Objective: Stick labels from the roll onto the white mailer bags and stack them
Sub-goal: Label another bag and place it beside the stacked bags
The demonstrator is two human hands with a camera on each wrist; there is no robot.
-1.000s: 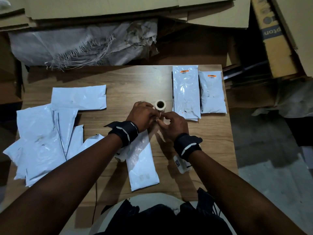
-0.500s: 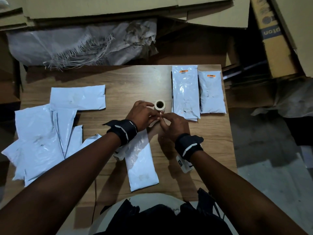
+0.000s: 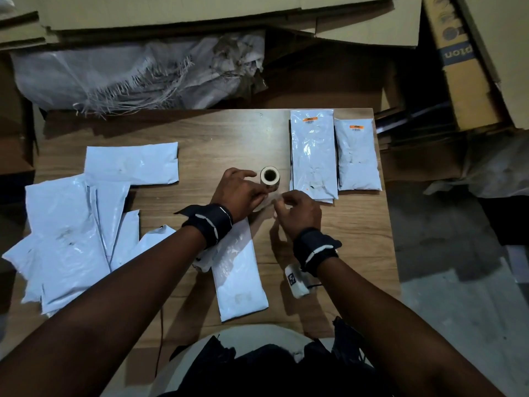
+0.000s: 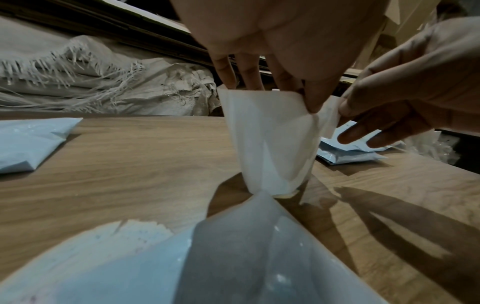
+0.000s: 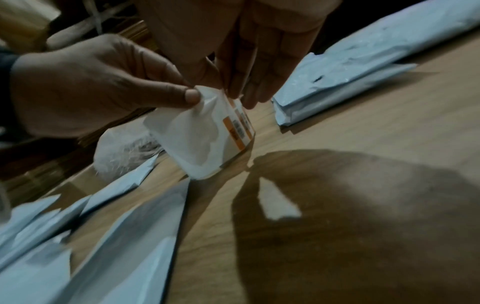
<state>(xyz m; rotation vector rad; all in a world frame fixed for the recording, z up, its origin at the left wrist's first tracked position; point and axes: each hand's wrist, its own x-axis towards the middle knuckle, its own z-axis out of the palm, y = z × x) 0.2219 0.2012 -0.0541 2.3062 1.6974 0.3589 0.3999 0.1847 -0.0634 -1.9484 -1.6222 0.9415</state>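
The label roll stands on end at mid-table. A loose white strip of backing paper runs from it toward me, with orange labels along one edge. My left hand pinches the strip's top between thumb and fingers. My right hand pinches the edge beside it, fingertips at the orange labels. One unlabelled white mailer bag lies under my left wrist. Two stacks of labelled bags sit at the far right.
A loose pile of unlabelled mailer bags covers the table's left side, and one bag lies apart behind it. A frayed woven sack and cardboard lie beyond the far edge. The table's right edge drops to the floor.
Both hands have stayed on the strip just in front of the roll, with only small finger shifts. The roll and the bags have not moved.
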